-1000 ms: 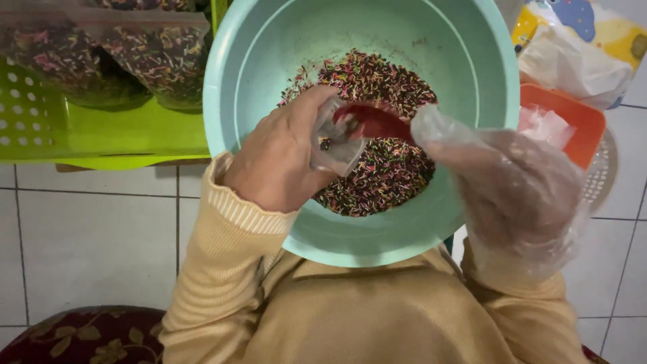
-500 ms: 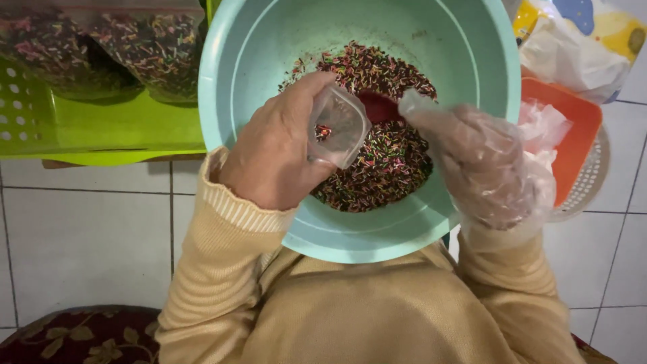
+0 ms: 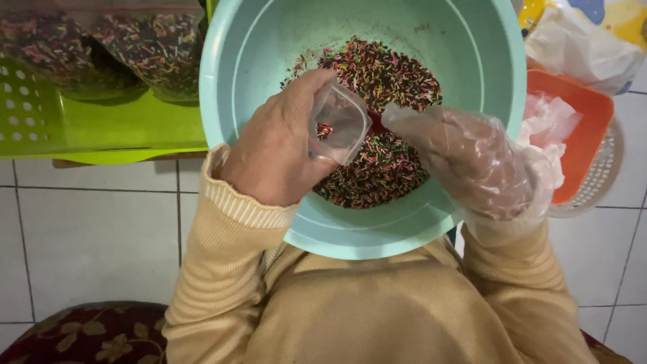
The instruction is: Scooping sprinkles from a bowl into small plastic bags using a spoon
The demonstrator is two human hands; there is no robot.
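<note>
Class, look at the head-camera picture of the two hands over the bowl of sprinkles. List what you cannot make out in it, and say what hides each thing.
- Red tool, head view: only a sliver shows; the gloved right hand covers the rest.
- Small clear bag in the left hand: how full it is cannot be told; the fingers cover its lower part.
- Filled bags on the green tray: cut off by the top edge.
- Teal bowl: far rim cut off by the top edge.

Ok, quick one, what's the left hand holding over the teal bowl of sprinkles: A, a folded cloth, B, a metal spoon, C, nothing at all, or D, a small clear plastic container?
D: the left hand grips a small clear plastic container above the coloured sprinkles in the teal bowl, with a few sprinkles already inside it.
</note>
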